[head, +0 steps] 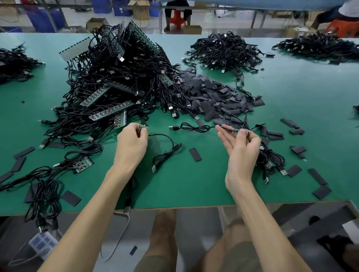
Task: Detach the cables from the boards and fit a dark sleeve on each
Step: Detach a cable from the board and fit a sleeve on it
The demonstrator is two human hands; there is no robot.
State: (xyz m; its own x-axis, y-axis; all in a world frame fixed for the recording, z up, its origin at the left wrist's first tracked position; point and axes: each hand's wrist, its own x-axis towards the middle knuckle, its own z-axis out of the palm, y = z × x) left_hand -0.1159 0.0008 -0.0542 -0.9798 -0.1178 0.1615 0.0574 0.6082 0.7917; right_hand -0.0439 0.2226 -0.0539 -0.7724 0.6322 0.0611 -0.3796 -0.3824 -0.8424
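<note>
My left hand [132,140] grips a small green board piece [143,127]; a black cable [163,149] runs from it across the green table [287,98] to a USB plug. My right hand [240,146] pinches another small board piece [235,131] whose black cable [193,127] stretches left to a plug, and it also holds a bunch of cables that hangs to its right. A big tangle of board strips with cables [118,81] lies behind my left hand. A heap of dark sleeves [217,97] sits behind my right hand.
Loose dark sleeves [195,154] lie scattered around both hands. Piles of black cables [225,51] sit at the back, far right and far left. The table's front edge runs just under my forearms. Seated people and benches are beyond the table.
</note>
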